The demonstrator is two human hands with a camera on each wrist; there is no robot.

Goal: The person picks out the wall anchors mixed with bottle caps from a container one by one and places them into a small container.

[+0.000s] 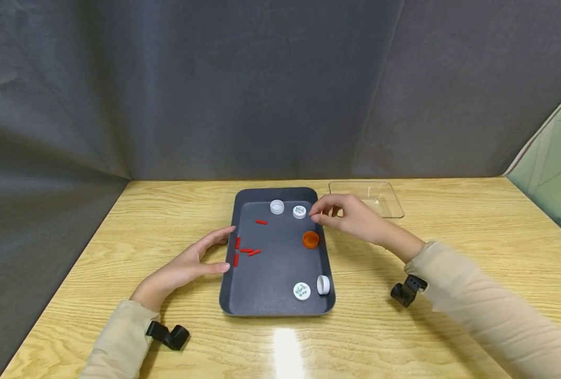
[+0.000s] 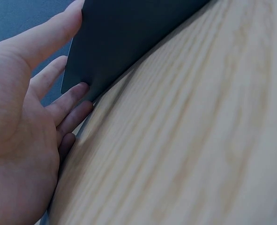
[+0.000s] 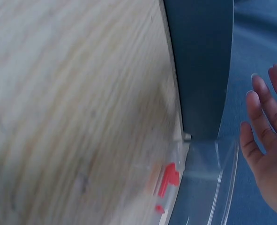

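tray (image 1: 273, 273) lies flat on the table (image 1: 451, 210), red pieces (image 1: 246, 250) inside; i judge the left hand (image 1: 190, 263), open against the tray's left rim, steadies it. the right hand (image 1: 349, 215) bends beside a white cap (image 1: 299, 212), but i can't tell whether it pinches anything.

Location presents as a screened-off tabletop station — apparently a recording booth. Dark grey fabric (image 1: 242, 95) closes off the back and left of a wood-grain table (image 1: 366, 337); wrist-worn black cameras (image 1: 178, 337) are noted. A pale green patterned surface (image 1: 552, 173) shows beyond the fabric at right — type of building cannot be determined.
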